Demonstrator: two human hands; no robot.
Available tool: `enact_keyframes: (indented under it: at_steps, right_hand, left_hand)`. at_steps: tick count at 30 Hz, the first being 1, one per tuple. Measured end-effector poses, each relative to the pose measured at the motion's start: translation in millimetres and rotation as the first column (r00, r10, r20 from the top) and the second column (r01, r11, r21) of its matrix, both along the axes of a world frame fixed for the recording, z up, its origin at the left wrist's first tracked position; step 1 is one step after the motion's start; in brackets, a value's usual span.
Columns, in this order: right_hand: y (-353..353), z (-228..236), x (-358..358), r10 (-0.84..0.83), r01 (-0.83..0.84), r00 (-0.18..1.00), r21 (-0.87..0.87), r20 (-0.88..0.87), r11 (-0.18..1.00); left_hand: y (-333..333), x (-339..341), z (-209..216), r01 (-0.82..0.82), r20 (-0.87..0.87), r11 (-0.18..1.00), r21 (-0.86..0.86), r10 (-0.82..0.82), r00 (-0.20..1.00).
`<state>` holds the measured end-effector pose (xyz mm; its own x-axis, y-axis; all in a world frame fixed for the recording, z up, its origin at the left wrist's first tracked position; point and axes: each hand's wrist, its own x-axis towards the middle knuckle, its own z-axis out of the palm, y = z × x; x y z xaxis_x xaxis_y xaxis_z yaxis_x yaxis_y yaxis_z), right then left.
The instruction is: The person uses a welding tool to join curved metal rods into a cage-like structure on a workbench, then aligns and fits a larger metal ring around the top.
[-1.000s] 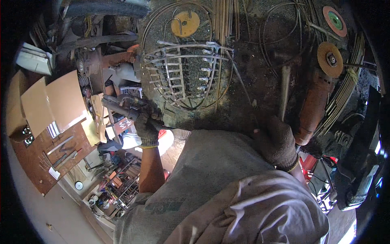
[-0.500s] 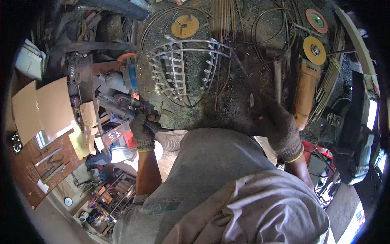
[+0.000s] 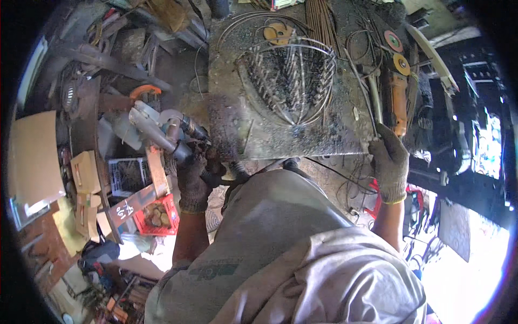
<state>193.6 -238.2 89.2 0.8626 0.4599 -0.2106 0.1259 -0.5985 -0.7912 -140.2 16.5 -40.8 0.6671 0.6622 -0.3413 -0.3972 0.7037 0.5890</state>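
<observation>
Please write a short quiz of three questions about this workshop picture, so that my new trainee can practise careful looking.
1. Open question: What does the gloved right hand hold?
2. Multiple choice: Which colour is the body of the angle grinder? A) blue B) orange C) green
3. True or false: In the picture, the curved metal frame lies to the left of the angle grinder.

Key: 1. A thin metal rod. 2. B. 3. True.
</observation>
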Motion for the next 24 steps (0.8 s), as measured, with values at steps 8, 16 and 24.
enact_keyframes:
  at_steps: [8, 16, 24]
  right_hand:
    - [90.7, 60.9, -80.0, 0.267, -0.242, 0.941, -0.141, 0.205, 0.96]
    - [134.9, 89.0, -74.7, 0.644, -0.27, 0.635, -0.659, 0.425, 0.702]
    - [176.5, 110.4, -45.4, 0.832, -0.281, 0.466, -0.841, 0.302, 0.462]
  left_hand:
    - [53.9, -85.0, -6.1, 0.256, -0.181, 0.943, 0.214, -0.219, 0.959]
    - [46.2, -96.1, 0.9, 0.292, -0.426, 0.77, 0.568, -0.029, 0.904]
    - [54.0, -88.4, -6.9, 0.223, -0.36, 0.822, 0.524, -0.024, 0.933]
